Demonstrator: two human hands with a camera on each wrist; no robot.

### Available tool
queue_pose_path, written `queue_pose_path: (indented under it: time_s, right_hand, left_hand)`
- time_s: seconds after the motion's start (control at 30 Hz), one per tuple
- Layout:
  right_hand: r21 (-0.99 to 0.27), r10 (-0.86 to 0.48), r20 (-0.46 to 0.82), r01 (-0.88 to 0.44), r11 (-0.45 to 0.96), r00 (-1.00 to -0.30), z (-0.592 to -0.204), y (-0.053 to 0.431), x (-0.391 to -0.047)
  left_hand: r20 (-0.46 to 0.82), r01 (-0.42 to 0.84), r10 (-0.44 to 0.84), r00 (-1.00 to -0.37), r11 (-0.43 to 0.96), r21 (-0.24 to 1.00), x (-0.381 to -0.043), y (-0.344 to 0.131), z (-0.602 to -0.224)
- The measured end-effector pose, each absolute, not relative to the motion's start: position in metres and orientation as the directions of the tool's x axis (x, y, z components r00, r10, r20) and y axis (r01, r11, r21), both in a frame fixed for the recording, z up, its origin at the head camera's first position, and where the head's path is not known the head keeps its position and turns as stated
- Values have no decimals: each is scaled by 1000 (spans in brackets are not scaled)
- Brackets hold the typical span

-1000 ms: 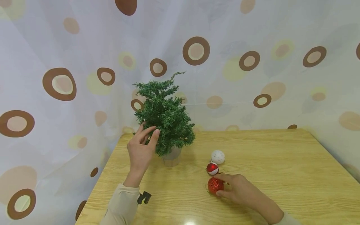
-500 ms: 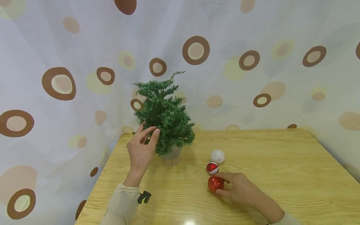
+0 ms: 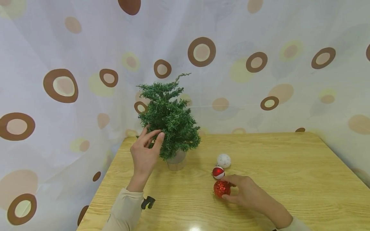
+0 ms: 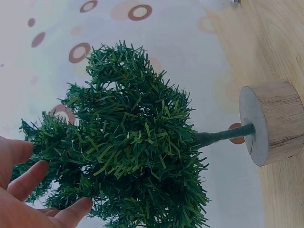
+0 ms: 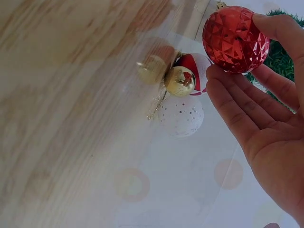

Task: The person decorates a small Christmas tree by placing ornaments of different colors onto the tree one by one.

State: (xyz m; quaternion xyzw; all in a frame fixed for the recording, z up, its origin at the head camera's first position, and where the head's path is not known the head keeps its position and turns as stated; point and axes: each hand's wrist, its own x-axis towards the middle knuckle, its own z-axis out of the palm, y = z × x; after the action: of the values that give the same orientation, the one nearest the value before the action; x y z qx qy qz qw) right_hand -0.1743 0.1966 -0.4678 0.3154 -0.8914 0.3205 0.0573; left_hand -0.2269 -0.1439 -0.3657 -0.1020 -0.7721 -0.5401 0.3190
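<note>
In the head view my right hand (image 3: 245,194) pinches a shiny red Christmas ball (image 3: 222,189) between thumb and fingers. The right wrist view shows the ball's faceted surface (image 5: 235,40) and gold cap. Just beyond it are a red-and-white striped ball (image 3: 218,173) and a white speckled ball (image 3: 224,160). A small gold ball (image 5: 180,81) shows in the right wrist view, hidden in the head view. My left hand (image 3: 145,155) is at the lower left of a small artificial Christmas tree (image 3: 170,118). Its fingers (image 4: 29,181) are spread loosely at the branches, holding nothing.
The tree stands on a round wooden base (image 4: 282,123) toward the back left of the wooden table (image 3: 274,160). A light curtain (image 3: 231,96) with brown and yellow circles hangs behind and at the left. A black clip-like piece (image 3: 148,202) shows beside the left sleeve.
The red ball has risen very slightly in my right hand, and its fingers have shifted a little with it. My left hand and the tree stay in place.
</note>
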Motion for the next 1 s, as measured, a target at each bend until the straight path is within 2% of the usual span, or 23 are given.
queue_pose_path:
  time_s: [0.3,0.77,1.0]
  right_hand:
    - [-459,-521,416,-666,588,-746,-459,196,-180]
    - [-335,-514,620,-792,510,-593,-433,192,-196]
    - [-322,-491,630,-777,540,-602,-413,188,-200]
  left_hand:
    - [597,493,-186,-781,402,771,-226,-145,-365]
    - [597,491,-166,-785,423,762,-226,-147,-365]
    - [587,487,-150,-795,420,766,-223,-147,-365]
